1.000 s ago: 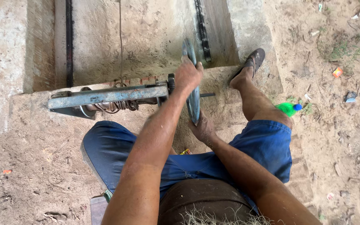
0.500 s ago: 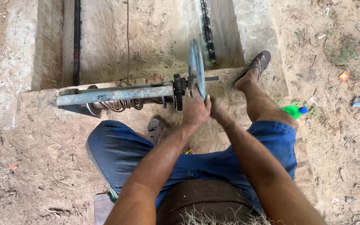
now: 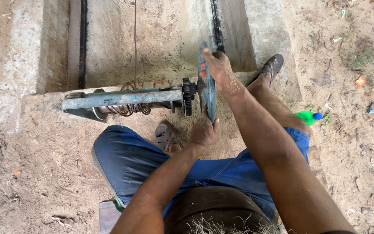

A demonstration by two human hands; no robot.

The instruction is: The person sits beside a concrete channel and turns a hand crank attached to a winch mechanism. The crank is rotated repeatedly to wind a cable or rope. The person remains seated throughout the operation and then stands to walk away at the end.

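The blue metal wheel [image 3: 207,82] is standing edge-on near the middle of the view, mounted at the 3 o'clock end of a grey-blue steel bar [image 3: 122,99] that is lying across a low concrete ledge [image 3: 44,125]. The right hand [image 3: 218,68] is gripping the wheel's rim at 12 o'clock, fingers curled over the top edge; the left hand [image 3: 203,131] is gripping the rim at 6 o'clock, fingers wrapped on it.

A black toothed gear [image 3: 188,96] is sitting just beside the wheel at its 9 o'clock side — a fingertip sliding off the rim could be getting pinched in the teeth (the left hand is the nearer one). The coiled wire [image 3: 124,109] under the bar could be snagging too.

Room is tight at 6 o'clock, where the knees in blue shorts [image 3: 130,158] and a sandalled foot [image 3: 166,136] are crowding the wheel. At 12 o'clock the sunken concrete channel [image 3: 165,39] is leaving open space, while the ledge's lip is running close beneath the bar.
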